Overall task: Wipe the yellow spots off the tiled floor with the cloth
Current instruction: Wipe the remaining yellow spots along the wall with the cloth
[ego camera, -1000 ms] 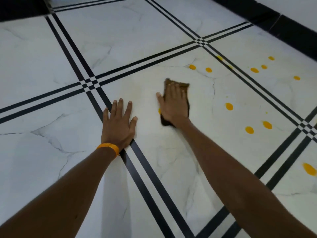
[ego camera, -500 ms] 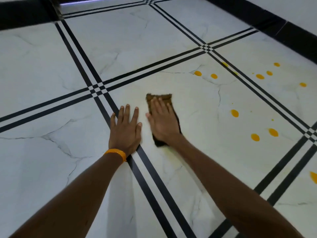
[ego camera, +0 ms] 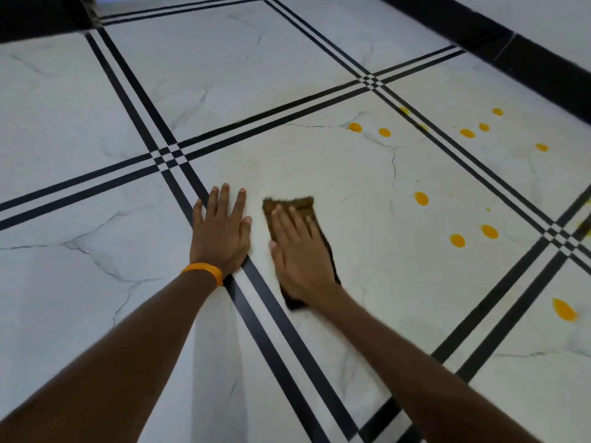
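A brown cloth [ego camera: 289,204] lies flat on the white marble-look tiled floor [ego camera: 367,193]. My right hand [ego camera: 300,254] presses down on the cloth with flat, spread fingers and covers most of it. Beside it my left hand [ego camera: 222,233], with an orange wristband, rests palm down on the floor across a black tile stripe. Several yellow spots sit to the right of the cloth: one [ego camera: 421,198] nearest, a pair [ego camera: 457,240] lower right, two [ego camera: 355,127] further off, and a larger one [ego camera: 564,310] near the right edge.
Black double stripes [ego camera: 271,314] cross the floor between the tiles. A black skirting band [ego camera: 527,59] runs along the wall at the upper right, with more yellow spots [ego camera: 467,133] on the tile below it. A dark band [ego camera: 38,17] edges the upper left.
My right hand has slid the cloth toward me and to the left, close beside my left hand. A faint yellowish smear shows on the tile where the cloth passed.
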Available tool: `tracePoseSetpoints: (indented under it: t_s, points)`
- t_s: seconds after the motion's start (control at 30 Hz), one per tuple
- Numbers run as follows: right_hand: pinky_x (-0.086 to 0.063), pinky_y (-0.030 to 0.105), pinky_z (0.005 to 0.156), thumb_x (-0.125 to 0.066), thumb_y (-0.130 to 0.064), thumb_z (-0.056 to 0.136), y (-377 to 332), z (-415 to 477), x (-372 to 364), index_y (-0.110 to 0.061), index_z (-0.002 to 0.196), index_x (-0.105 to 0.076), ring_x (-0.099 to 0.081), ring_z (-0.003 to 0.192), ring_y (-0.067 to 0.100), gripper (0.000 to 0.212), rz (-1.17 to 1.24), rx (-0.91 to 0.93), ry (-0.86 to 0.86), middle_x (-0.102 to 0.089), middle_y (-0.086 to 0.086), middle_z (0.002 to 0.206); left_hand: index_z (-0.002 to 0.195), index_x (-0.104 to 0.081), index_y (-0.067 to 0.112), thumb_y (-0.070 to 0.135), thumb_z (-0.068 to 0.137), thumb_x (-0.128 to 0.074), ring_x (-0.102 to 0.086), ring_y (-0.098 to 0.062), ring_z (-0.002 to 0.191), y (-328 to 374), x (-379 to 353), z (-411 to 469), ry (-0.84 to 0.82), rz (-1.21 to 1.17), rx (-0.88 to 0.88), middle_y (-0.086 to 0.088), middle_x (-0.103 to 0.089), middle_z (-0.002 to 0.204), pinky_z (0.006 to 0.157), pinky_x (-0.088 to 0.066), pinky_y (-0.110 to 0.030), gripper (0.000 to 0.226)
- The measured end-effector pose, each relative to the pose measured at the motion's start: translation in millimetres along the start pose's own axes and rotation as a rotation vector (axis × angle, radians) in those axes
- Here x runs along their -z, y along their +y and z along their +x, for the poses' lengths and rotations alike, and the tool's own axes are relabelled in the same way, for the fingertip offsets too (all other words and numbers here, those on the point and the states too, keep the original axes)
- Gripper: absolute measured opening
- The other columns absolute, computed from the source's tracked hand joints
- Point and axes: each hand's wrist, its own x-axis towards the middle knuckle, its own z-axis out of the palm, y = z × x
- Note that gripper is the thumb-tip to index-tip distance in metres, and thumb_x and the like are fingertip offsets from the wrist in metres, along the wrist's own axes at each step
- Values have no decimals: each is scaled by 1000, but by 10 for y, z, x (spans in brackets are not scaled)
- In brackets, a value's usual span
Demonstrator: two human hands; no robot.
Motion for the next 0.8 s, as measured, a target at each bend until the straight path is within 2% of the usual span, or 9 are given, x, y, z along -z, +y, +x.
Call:
tracePoseSetpoints:
  t_s: [0.1,0.17,0.23,0.3,0.43,0.53,0.67,0.73,0.8]
  points:
    - [-16,44,126,-26,-30,106,365,-595,100,-10,158,-29,-23,154,24,56,32,98,19,-30,6,165,157,-21,19,41,102,-19,-12,-33,152,20,-5,-15,0,6,-2,-16,-19,163,121,-11,-57,59]
    - [-20,47,124,-23,-32,103,905,-425,136,-6,156,-34,-31,150,30,60,-15,-104,98,-36,11,162,157,-21,19,39,103,-23,-12,-33,152,27,-15,-16,6,11,2,-16,-18,163,121,-10,-57,57]
    - [-17,49,124,-7,-40,98,1195,27,224,-5,158,-27,-26,152,31,72,-36,-361,51,-31,13,164,156,-22,18,37,103,-25,-12,-34,151,39,-22,-4,6,15,2,-17,-19,163,121,-10,-57,57]
    - [-17,51,123,-3,-41,96,984,343,203,-5,158,-24,-27,151,33,76,-1,-400,55,-31,15,163,156,-22,18,37,103,-26,-12,-34,151,42,-15,-14,5,22,1,-17,-19,163,121,-10,-57,57]
    - [-15,49,125,-23,-33,106,85,-240,24,-8,160,-21,-22,153,30,60,-58,87,21,-27,9,166,157,-21,18,36,104,-26,-11,-33,152,11,19,-18,1,3,-20,-15,-17,164,121,-9,-55,56]
    - [-11,41,127,-27,-31,107,346,-1002,164,-14,160,-24,-17,155,19,56,33,179,-47,-21,0,167,157,-22,17,35,104,-28,-13,-34,151,18,41,-42,11,-5,-28,-16,-18,163,121,-10,-55,56]
    - [-22,46,123,-22,-35,102,1406,-826,294,-7,156,-34,-30,150,27,62,-17,-193,82,-30,5,163,156,-25,17,33,104,-29,-14,-35,151,58,-5,-14,12,8,-10,-17,-21,162,121,-10,-56,55]
    - [-23,49,123,-14,-39,99,1448,-531,290,-7,157,-33,-31,150,31,68,-31,-351,53,-33,9,163,154,-28,11,29,104,-31,-16,-36,150,69,-2,-13,21,19,-12,-19,-24,161,121,-11,-57,54]
    - [-21,50,123,-16,-37,100,1195,-479,192,-6,156,-33,-32,150,32,67,-41,-302,51,-36,11,162,150,-32,3,24,102,-34,-20,-38,149,156,6,-43,44,35,-41,-20,-29,158,119,-14,-59,53]
